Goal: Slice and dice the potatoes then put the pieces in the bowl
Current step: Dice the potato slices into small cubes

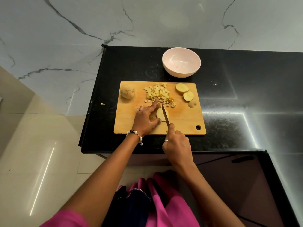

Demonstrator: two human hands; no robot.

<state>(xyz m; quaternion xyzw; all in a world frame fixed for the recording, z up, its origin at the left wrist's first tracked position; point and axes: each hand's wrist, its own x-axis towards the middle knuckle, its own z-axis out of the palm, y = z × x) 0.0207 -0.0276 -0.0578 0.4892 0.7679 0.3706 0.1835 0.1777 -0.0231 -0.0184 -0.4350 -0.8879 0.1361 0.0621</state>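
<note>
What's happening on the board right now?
A person is dicing potatoes. The left hand steadies a potato slice on the cutting board while the right hand holds the knife over it. A pile of diced pieces waits on the board; the bowl looks empty.

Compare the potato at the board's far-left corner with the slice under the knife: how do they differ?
The potato at the far-left corner is uncut, rounded and skin-covered, and lies untouched; the slice under the knife is flat, pale cut face up, steadied by the left hand while the right hand holds the knife on it. Both lie on the cutting board.
</note>
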